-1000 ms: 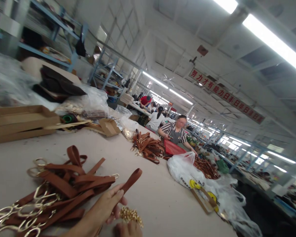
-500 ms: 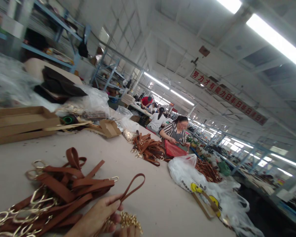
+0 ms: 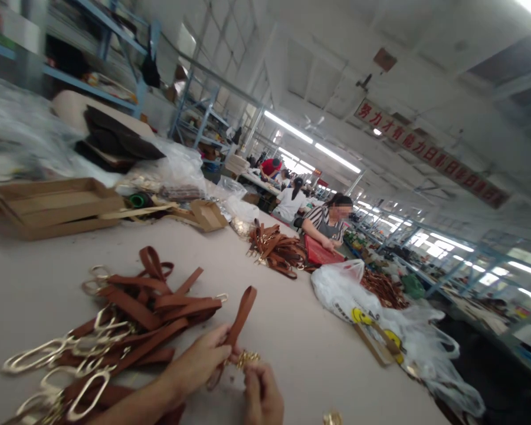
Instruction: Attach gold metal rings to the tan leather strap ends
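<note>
Matt straps (image 3: pixel 131 307), glossy metal clasps (image 3: pixel 102 342)

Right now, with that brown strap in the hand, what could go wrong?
The small gold pieces are close to the right hand, so a bump might scatter them. In the pile of straps, the metal clips overlap, so pulling out one strap could snag another. And the brown strap held in the left hand could slip if the fingers loosen.
</note>
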Motion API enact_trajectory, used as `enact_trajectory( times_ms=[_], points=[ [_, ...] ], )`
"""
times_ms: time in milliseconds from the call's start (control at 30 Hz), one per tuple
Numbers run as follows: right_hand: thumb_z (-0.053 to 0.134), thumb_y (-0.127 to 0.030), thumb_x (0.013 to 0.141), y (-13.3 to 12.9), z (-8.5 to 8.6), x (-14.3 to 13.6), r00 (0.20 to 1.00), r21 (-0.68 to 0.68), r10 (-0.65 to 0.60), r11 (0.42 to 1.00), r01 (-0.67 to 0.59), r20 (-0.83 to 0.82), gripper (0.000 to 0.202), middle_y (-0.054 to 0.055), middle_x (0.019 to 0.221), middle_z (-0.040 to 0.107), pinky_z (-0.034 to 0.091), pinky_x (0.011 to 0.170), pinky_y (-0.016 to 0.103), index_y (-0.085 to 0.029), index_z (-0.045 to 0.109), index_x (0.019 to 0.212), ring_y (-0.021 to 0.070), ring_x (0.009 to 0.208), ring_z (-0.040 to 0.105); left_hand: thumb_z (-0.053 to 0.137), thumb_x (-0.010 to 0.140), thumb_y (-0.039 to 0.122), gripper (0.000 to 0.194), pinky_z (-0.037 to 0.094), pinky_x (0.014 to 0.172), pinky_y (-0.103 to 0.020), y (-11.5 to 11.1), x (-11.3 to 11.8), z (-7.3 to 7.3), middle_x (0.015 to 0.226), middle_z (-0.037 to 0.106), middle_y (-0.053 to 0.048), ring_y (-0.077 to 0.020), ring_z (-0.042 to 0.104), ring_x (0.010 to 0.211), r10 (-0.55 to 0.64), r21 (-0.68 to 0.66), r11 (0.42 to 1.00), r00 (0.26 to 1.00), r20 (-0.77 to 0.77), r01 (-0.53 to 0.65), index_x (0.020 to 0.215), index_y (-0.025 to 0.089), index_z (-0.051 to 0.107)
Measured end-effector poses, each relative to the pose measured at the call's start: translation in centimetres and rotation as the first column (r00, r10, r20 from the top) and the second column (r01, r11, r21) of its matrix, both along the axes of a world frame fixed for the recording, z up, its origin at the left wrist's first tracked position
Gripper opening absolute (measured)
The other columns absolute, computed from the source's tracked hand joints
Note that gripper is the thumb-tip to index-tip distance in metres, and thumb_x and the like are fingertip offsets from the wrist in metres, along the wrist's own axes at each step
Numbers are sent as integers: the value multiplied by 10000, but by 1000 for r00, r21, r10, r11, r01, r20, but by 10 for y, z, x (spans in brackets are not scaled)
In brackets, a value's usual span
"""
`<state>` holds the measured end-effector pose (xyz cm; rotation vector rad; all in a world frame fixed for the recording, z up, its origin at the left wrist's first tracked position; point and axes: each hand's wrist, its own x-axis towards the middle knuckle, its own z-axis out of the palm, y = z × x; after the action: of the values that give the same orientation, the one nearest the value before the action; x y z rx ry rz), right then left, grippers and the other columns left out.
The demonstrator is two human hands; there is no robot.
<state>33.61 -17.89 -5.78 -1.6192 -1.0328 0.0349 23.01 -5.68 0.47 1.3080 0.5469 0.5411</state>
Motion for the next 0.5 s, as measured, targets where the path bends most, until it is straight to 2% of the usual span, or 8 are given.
enact_trajectory(
  times_ms=[33, 100, 200, 333, 500],
  points=[
    [494, -337, 932, -4, 10, -3, 990, -37, 46, 998, -52, -131, 232, 18, 845, 714, 489, 644, 253, -221, 688, 883, 163, 704, 627, 577, 683, 284, 179, 454, 668, -243, -3, 0, 1, 784, 651, -23, -175, 611, 773, -46, 10, 999, 999, 13, 46, 827, 178, 565],
    [571, -389, 888, -10, 25, -7, 945, -8, 90, 995, -98, -315, 234, 38, 925, 716, 500, 698, 267, -196, 699, 921, 149, 720, 605, 568, 688, 235, 180, 441, 637, -241, -7, 1, -2, 796, 647, -37, -161, 596, 740, -136, 30, 990, 989, 53, 135, 850, 158, 563],
    [667, -409, 819, -10, 35, -10, 874, 35, 106, 994, -101, -474, 280, 53, 910, 711, 512, 702, 286, -173, 699, 967, 145, 718, 603, 593, 720, 244, 227, 409, 570, -229, -8, 3, -7, 777, 644, -35, -132, 568, 643, -211, -9, 977, 977, 38, 212, 916, 130, 585],
    [707, -403, 785, -10, 37, -14, 838, 42, 92, 996, -82, -538, 277, 38, 819, 700, 521, 666, 292, -164, 703, 925, 140, 674, 603, 584, 753, 233, 210, 391, 561, -214, -10, 0, -2, 707, 637, -14, -123, 563, 629, -282, 25, 959, 960, 2, 282, 918, 119, 646],
    [698, -365, 779, -13, 37, -13, 862, 9, 77, 996, -84, -502, 229, 22, 773, 689, 502, 648, 273, -164, 723, 884, 130, 665, 593, 519, 779, 181, 267, 368, 544, -203, -14, -2, 1, 735, 645, -19, -122, 560, 647, -341, 89, 937, 940, 18, 338, 995, 111, 660]
  ],
)
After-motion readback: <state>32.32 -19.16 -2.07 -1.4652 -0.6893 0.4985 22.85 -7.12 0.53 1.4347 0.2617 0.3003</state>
